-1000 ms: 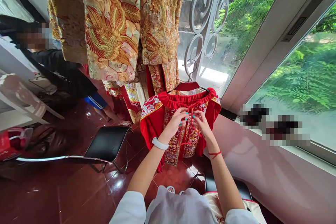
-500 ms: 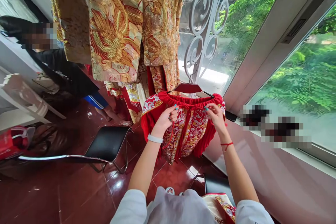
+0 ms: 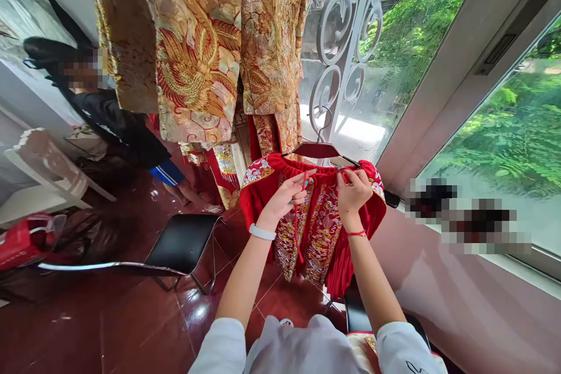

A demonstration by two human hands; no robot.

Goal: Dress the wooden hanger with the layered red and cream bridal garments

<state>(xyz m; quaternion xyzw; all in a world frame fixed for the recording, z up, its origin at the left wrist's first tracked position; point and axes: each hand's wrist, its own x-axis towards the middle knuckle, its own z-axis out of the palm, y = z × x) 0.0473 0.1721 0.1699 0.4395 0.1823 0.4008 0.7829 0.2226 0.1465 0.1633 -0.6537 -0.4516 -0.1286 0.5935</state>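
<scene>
A red skirt (image 3: 313,239) with gold and silver embroidery and a gathered waistband hangs in front of me on a dark red hanger (image 3: 318,150). At the waistband, my left hand (image 3: 287,196) pinches a thin red drawstring (image 3: 298,234), whose loose end dangles over the embroidery. My right hand (image 3: 354,190) is closed near the top edge, its fingertips pinched on the drawstring close to the middle of the waist. Part of the cord between the two hands is hard to make out against the red cloth.
Gold embroidered garments (image 3: 197,64) hang above and behind the skirt. A black chair (image 3: 182,242) stands to the left, and another seat (image 3: 357,310) is partly hidden below my right arm. A person in dark clothes (image 3: 118,123) bends at the far left. Windows (image 3: 504,146) line the right side.
My right hand has moved left toward the middle of the waistband and turned, its fingers now more closed. My left hand has shifted slightly right. The hands are closer together.
</scene>
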